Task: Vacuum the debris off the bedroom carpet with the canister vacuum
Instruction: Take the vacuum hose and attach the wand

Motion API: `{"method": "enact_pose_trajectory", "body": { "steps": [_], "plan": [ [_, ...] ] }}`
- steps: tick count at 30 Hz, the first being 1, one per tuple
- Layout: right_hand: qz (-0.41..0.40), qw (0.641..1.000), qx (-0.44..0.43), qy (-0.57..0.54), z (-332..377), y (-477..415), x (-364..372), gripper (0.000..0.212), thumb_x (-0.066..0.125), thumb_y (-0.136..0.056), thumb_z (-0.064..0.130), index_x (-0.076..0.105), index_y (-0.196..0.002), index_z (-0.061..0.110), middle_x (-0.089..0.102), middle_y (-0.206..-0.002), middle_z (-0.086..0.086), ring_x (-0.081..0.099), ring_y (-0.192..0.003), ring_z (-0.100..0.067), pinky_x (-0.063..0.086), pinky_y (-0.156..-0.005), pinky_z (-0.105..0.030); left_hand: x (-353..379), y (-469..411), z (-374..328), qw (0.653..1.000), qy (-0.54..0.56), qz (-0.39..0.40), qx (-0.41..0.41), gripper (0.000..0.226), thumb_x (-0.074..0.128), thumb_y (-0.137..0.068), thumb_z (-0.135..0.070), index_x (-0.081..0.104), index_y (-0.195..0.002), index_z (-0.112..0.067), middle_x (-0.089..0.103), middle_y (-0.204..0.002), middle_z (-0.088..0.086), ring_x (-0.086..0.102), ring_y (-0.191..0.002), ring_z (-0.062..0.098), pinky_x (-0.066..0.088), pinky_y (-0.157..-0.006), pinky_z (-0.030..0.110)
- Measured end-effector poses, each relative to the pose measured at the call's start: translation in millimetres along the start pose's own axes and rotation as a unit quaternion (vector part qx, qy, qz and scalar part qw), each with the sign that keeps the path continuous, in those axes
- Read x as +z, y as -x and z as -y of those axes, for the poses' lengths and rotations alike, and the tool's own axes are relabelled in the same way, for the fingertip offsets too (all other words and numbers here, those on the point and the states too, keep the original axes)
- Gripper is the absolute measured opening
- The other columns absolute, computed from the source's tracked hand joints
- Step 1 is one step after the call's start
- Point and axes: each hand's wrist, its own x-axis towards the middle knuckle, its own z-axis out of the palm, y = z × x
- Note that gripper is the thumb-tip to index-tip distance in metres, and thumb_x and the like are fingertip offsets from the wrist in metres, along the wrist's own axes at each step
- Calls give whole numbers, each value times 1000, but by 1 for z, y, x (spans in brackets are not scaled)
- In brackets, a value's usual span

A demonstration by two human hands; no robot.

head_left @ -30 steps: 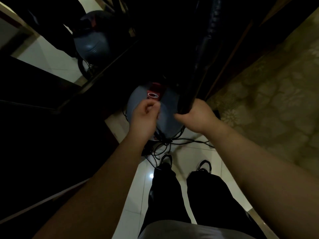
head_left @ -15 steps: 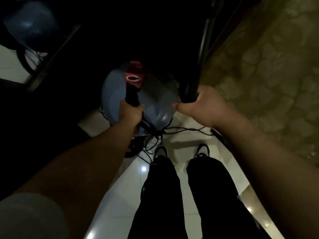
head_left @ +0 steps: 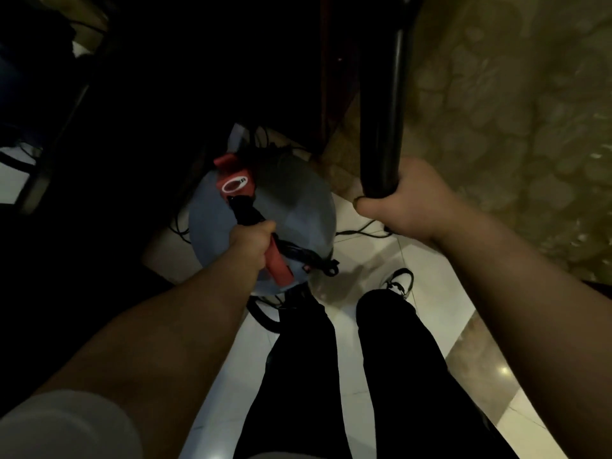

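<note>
Canister vacuum (head_left: 298, 210), blue-grey and round-bodied, seen from above near the middle of the view, standing on the pale tiled floor (head_left: 231, 376). Its carrying handle (head_left: 276, 263), red with a black middle part, runs across the top of the body from 11 to 5 o'clock. The left hand (head_left: 253, 241) is clenched round this handle from the 7 o'clock side. At 3 o'clock of the vacuum, apart from its body, the right hand (head_left: 410, 203) grasps the lower end of a black tube (head_left: 387, 111), which rises toward 12 o'clock and leaves the view. The patterned carpet (head_left: 513, 127) fills the area from 1 to 3 o'clock, bordering the tiles. Black cords (head_left: 357, 231) trail over the floor beside the vacuum. At 6 o'clock: two legs in black trousers (head_left: 397, 359) and one shoe (head_left: 399, 281). Surroundings from 9 to 12 o'clock are too dark to make out.
</note>
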Motion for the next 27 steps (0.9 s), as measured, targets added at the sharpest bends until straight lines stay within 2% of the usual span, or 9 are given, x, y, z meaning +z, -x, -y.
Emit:
{"method": "enact_pose_trajectory", "body": {
  "steps": [3,7,9,11,15,19,22,25,27],
  "plan": [
    [18,1000,22,2,-25,28,-33,36,81,-80,15,49,-66,12,47,-63,0,45,-53,-9,40,-56,-29,30,29,16,1000,9,-8,-19,47,80,-66,-19,68,-110,-4,72,-100,16,71,-84,32,61,-78,43],
    [-6,998,50,-27,-66,59,-76,32,81,-77,19,60,-85,-5,60,-82,-26,60,-72,-36,51,-63,-47,64,70,28,1000,3,4,-21,36,76,-74,-8,69,-108,0,73,-100,18,72,-86,34,61,-73,42],
    [-35,995,77,-55,-88,71,-105,32,81,-75,20,62,-87,-4,63,-88,-29,64,-75,-36,57,-68,-51,87,87,27,1000,-16,20,-12,39,77,-69,-9,68,-105,-1,73,-99,17,72,-84,33,62,-74,43],
    [-70,987,109,-91,-107,81,-133,29,81,-76,19,64,-87,-2,65,-89,-27,63,-71,-24,56,-65,-43,115,105,22,999,-40,31,5,31,78,-70,-11,68,-99,-6,72,-98,17,71,-84,33,61,-79,47],
    [-139,969,151,-137,-140,98,-183,32,74,-63,37,65,-80,12,65,-77,-9,63,-70,-17,54,-65,-33,182,140,1,994,-88,50,48,36,78,-69,-12,70,-103,-6,72,-95,14,70,-81,31,61,-82,48],
    [-182,953,161,-181,-175,122,-224,12,79,-79,11,68,-82,8,65,-78,-4,63,-71,-13,52,-66,-29,249,167,-23,984,-150,71,61,50,79,-74,-20,64,-120,-6,69,-104,14,66,-90,35,58,-88,52],
    [-220,936,165,-220,-195,140,-253,15,76,-82,3,66,-90,-6,64,-77,-10,61,-64,-9,50,-57,-20,296,176,-34,978,-174,106,52,60,81,-66,-29,62,-120,-10,68,-105,14,66,-91,38,57,-88,55],
    [-264,914,183,-249,-211,152,-279,14,77,-81,7,68,-90,1,65,-77,-5,62,-69,-10,52,-64,-28,342,173,-43,971,-187,137,52,75,82,-50,-36,66,-120,-13,71,-103,12,68,-90,38,58,-85,55],
    [-294,894,197,-275,-221,155,-294,13,78,-79,11,69,-87,6,65,-75,-2,63,-70,-11,53,-64,-30,372,186,-59,967,-190,159,60,63,83,-57,-30,68,-117,-14,73,-101,12,69,-89,38,58,-87,53]
  ]
}}
